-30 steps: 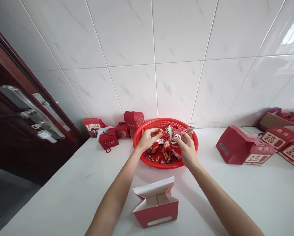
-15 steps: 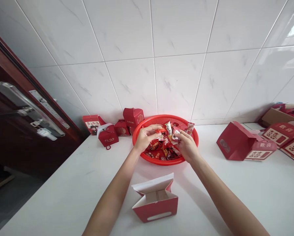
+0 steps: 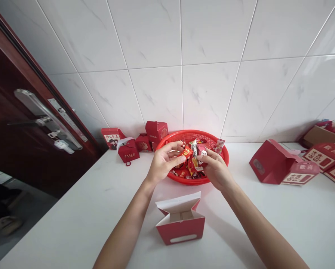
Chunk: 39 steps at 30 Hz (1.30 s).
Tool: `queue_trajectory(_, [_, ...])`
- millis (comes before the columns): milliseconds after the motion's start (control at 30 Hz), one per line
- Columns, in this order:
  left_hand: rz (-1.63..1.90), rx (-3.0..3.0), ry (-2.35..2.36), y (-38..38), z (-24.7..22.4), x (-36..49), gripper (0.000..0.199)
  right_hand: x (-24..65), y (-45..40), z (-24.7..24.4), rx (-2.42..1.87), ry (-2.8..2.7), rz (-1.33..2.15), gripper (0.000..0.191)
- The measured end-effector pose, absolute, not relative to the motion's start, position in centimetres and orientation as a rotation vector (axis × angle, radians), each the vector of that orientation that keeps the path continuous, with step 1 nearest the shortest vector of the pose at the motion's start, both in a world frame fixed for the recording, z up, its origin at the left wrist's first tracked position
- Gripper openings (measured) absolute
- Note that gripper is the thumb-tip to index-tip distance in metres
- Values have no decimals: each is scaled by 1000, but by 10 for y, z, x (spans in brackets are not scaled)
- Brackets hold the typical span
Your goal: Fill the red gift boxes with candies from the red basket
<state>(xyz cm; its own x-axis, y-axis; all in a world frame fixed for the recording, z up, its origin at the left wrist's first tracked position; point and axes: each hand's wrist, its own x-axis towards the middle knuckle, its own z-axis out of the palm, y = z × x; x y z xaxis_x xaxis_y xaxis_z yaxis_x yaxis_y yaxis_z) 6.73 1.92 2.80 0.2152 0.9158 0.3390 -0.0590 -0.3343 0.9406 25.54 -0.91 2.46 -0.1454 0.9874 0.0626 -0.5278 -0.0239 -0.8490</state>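
Note:
My left hand (image 3: 163, 161) pinches a red wrapped candy (image 3: 186, 152) over the red plastic basket (image 3: 190, 183). Close beside it, my right hand (image 3: 218, 168) grips a candy in a pink and dark red wrapper (image 3: 202, 150). A white, black and yellow packet (image 3: 194, 151) shows between the hands; whether the right fingers also hold it is unclear. Several wrapped sweets lie in the basket below. Nearer to me, between my forearms, a red paper box (image 3: 181, 231) stands with its top open and its white inner side showing.
Several small red boxes (image 3: 128, 152) stand by the tiled wall at the left. Larger red boxes (image 3: 271, 162) and a brown carton (image 3: 319, 136) are at the right. A dark red door (image 3: 24, 112) with keys in its lock borders the table's left side.
Both hands have drawn slightly back toward me, bringing the two candies into clearer sight. The camera's view has shifted a little to the left.

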Motion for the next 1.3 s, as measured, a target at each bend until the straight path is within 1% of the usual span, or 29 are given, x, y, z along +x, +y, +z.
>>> queue_trajectory(167, [1263, 1564, 831, 4, 38, 71, 42, 253, -21, 33, -676, -950, 1507, 32])
queue_trajectory(367, [1165, 1654, 821, -13, 49, 72, 31, 248, -36, 34, -696, -1079, 1307, 29])
queue_trajectory(533, [1204, 1718, 830, -25, 52, 63, 37, 248, -43, 37, -712, -1127, 1240, 27])
queue_trajectory(567, [1230, 1756, 833, -27, 54, 58, 34, 250, -43, 38, -708, -1116, 1219, 27])
queue_trajectory(633, [1255, 1885, 832, -34, 60, 45, 19, 255, -42, 42, -699, -1089, 1164, 26])
queue_trajectory(667, [1240, 1969, 831, -38, 64, 39, 10, 259, -41, 44, -698, -1080, 1139, 25])
queue_trajectory(700, [1190, 2057, 836, -44, 68, 32, 8, 262, -41, 46, -697, -1076, 1122, 23])
queue_trajectory(800, [875, 2277, 901, -63, 76, 18, 18, 268, -42, 51, -699, -1084, 1123, 23])
queue_trajectory(900, [606, 2346, 1027, -82, 75, 14, 29, 264, -49, 51, -669, -1126, 1182, 24])
queue_trajectory(967, [560, 2354, 1120, -91, 71, 14, 29, 257, -55, 50, -615, -1180, 1248, 24])
queue_trajectory(1033, [566, 2383, 1157, -96, 69, 16, 25, 250, -62, 49, -568, -1233, 1317, 21])
queue_trajectory(1167, [546, 2472, 1076, -101, 71, 16, 23, 242, -74, 49, -574, -1317, 1427, 21])
queue_trajectory(1233, [476, 2524, 1012, -103, 74, 14, 23, 242, -77, 50, -602, -1335, 1442, 25])
queue_trajectory(1300, [439, 2551, 978, -104, 76, 12, 21, 243, -77, 50, -613, -1334, 1426, 23])
